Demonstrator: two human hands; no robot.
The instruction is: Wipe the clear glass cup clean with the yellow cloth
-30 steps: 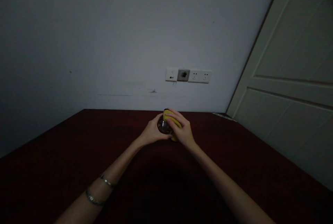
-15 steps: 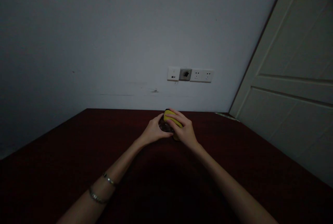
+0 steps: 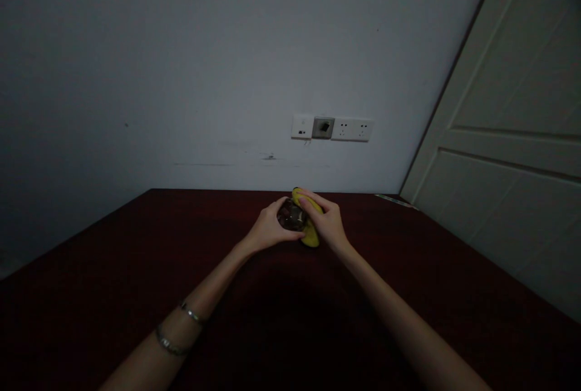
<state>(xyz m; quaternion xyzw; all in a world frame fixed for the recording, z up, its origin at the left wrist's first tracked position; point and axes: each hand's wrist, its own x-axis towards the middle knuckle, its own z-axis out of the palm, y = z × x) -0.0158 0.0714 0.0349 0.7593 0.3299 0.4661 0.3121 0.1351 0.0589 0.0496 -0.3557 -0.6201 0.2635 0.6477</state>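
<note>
Both my hands meet over the far middle of a dark red table (image 3: pixel 113 270). My left hand (image 3: pixel 267 232) is closed around a small dark, shiny round thing (image 3: pixel 291 216), perhaps a glass jar or bowl. My right hand (image 3: pixel 331 226) is closed on a yellow cloth or sponge (image 3: pixel 311 235) and presses it against that dark thing. The light is dim and the dark thing's exact kind is hard to make out. Two bracelets (image 3: pixel 179 330) sit on my left forearm.
A pale wall rises right behind the table, with a row of white sockets and a switch (image 3: pixel 331 128). A white panelled door (image 3: pixel 508 155) stands at the right. A thin light strip (image 3: pixel 394 200) lies at the table's far right corner.
My right hand has turned with the yellow cloth, sliding it down and to the right round the dark thing, so more of the dark thing shows. My left hand keeps its grip.
</note>
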